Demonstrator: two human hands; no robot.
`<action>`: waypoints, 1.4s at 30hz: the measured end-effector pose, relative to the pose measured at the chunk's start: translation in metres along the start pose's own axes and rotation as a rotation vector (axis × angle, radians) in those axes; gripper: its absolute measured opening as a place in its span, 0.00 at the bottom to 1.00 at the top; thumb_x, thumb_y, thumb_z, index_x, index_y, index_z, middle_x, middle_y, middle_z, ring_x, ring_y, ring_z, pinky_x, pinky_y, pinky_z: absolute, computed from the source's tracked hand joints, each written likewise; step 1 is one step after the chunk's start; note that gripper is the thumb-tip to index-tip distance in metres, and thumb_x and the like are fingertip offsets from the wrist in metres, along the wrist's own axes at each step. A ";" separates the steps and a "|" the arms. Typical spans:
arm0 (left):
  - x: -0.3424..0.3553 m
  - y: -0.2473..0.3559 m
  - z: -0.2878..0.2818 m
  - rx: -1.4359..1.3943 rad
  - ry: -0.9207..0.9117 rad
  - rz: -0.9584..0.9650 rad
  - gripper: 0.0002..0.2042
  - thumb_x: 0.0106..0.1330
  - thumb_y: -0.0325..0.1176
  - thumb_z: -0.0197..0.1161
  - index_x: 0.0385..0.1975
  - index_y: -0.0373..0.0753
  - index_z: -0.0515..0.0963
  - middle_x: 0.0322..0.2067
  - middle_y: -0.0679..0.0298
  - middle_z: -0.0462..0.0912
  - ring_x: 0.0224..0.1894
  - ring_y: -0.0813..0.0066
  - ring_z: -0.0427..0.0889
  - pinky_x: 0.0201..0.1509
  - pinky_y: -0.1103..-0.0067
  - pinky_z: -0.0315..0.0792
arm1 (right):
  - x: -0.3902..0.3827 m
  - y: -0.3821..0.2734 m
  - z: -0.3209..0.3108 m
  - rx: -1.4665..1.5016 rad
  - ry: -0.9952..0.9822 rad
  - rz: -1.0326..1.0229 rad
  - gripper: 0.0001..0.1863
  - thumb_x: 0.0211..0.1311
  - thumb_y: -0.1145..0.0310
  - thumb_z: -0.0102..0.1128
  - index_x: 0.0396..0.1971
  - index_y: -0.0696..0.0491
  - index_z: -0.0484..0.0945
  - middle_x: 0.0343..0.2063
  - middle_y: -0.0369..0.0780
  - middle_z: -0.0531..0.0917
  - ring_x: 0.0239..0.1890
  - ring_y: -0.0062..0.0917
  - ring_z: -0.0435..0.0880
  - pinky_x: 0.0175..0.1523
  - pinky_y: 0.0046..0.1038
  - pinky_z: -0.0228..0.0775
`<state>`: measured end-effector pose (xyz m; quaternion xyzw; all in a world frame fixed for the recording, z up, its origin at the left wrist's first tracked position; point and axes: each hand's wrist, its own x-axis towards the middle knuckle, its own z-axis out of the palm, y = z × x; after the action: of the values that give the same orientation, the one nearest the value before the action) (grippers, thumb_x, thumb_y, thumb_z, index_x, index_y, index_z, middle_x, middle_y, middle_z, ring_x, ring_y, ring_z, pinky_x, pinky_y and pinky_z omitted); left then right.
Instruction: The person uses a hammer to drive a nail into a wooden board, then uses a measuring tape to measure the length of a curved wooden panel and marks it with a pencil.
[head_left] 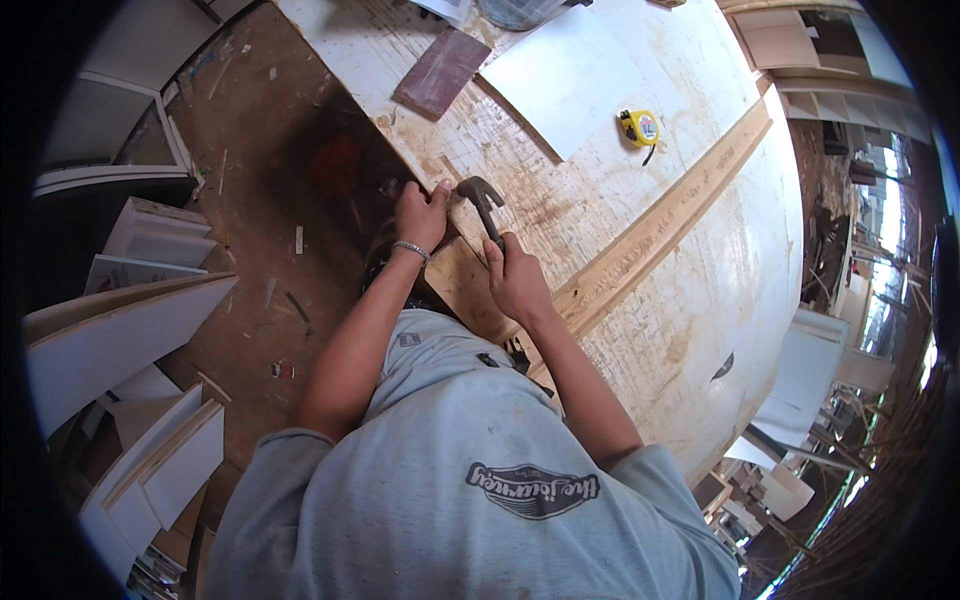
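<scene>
My right hand [518, 282] is wrapped round the handle of a claw hammer [485, 203], low over the near left edge of the worktable. Close beside the hammer's head, my left hand [421, 216] is closed in a pinch at the table edge. What its fingertips hold, if anything, is too small to make out. A pale strip of wood [466, 222] lies under the hammer, partly covered by it. Between my forearms, against my body, is a brown wooden piece [463, 283], its lower part hidden by my shirt.
A long plank [670, 215] crosses the worn white worktable [740, 260]. Farther off lie a yellow tape measure [638, 128], a white board [560, 85] and a maroon rectangular piece [443, 72]. White panels [130, 325] stand left, above a floor [255, 270] with scraps.
</scene>
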<state>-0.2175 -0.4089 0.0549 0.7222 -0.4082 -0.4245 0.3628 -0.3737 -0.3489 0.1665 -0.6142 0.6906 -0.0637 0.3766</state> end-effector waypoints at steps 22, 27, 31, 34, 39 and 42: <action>0.000 0.003 0.000 -0.071 -0.014 -0.026 0.22 0.67 0.47 0.67 0.32 0.29 0.76 0.22 0.59 0.78 0.24 0.72 0.77 0.31 0.71 0.72 | 0.004 -0.008 -0.008 0.011 -0.038 0.021 0.22 0.77 0.52 0.44 0.40 0.59 0.70 0.25 0.61 0.80 0.34 0.61 0.81 0.39 0.54 0.69; 0.000 0.003 -0.002 -0.062 -0.024 -0.026 0.22 0.67 0.48 0.67 0.31 0.29 0.76 0.22 0.59 0.78 0.24 0.71 0.76 0.31 0.71 0.72 | 0.000 -0.019 -0.026 0.161 -0.036 0.074 0.23 0.77 0.52 0.44 0.38 0.60 0.71 0.24 0.61 0.80 0.33 0.62 0.80 0.39 0.55 0.69; 0.003 0.000 -0.002 -0.047 -0.060 -0.063 0.22 0.68 0.47 0.67 0.32 0.29 0.77 0.23 0.58 0.80 0.25 0.72 0.77 0.32 0.72 0.72 | -0.001 -0.023 -0.026 0.166 -0.018 0.099 0.22 0.77 0.52 0.46 0.38 0.60 0.71 0.23 0.60 0.80 0.32 0.61 0.80 0.38 0.54 0.69; 0.002 0.003 -0.004 -0.073 -0.076 -0.062 0.22 0.68 0.47 0.67 0.34 0.29 0.77 0.24 0.58 0.81 0.27 0.73 0.78 0.33 0.73 0.73 | 0.006 -0.010 -0.015 0.111 0.039 0.095 0.20 0.75 0.53 0.49 0.39 0.59 0.72 0.23 0.57 0.80 0.31 0.59 0.80 0.37 0.52 0.70; 0.014 -0.009 -0.004 -0.121 -0.164 -0.137 0.24 0.68 0.46 0.67 0.43 0.26 0.76 0.42 0.46 0.84 0.43 0.60 0.85 0.50 0.69 0.76 | 0.042 0.007 -0.011 -0.217 0.491 -0.101 0.13 0.68 0.62 0.59 0.44 0.55 0.75 0.34 0.52 0.82 0.39 0.47 0.83 0.43 0.43 0.73; 0.008 0.019 -0.015 -0.307 -0.204 -0.292 0.23 0.70 0.47 0.65 0.45 0.27 0.75 0.41 0.51 0.84 0.42 0.66 0.84 0.49 0.70 0.77 | 0.057 -0.002 -0.015 -0.308 0.753 -0.373 0.13 0.59 0.71 0.65 0.43 0.54 0.79 0.40 0.46 0.80 0.47 0.40 0.77 0.53 0.35 0.70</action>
<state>-0.2065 -0.4211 0.0751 0.6633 -0.2645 -0.6003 0.3601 -0.3792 -0.4065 0.1526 -0.7111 0.6585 -0.2460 -0.0146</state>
